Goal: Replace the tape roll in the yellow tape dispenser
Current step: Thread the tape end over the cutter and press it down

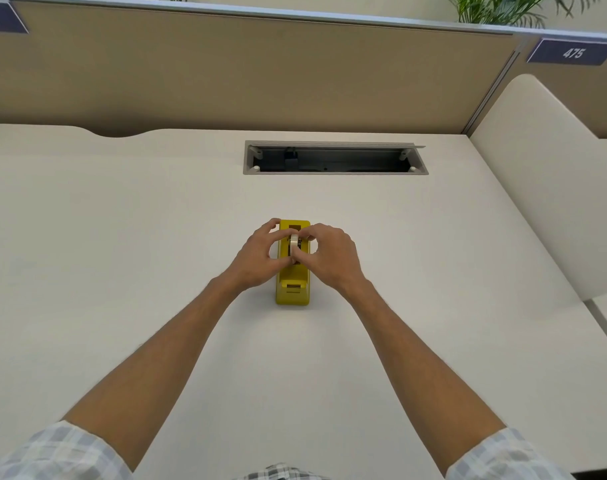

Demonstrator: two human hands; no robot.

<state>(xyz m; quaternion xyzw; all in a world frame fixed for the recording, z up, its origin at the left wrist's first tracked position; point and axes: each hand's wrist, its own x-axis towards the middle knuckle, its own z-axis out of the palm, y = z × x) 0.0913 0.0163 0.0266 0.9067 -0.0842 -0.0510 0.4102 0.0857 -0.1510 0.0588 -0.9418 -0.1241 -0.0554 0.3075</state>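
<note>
Both the left hand point(257, 256) and the right hand point(326, 254) pinched the tape roll point(294, 241) in the yellow dispenser point(292, 292) mid-tabletop point(122, 237); a far-right sign point(573, 52) read "475".

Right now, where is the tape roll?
In the head view, the tape roll sits mid-desk in the yellow dispenser, gripped between the left hand and right hand.

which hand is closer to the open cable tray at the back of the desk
Left, narrowly. The left hand reaches past the far end of the yellow dispenser toward the cable tray; the right hand sits slightly nearer the person, on the tape roll.
</note>
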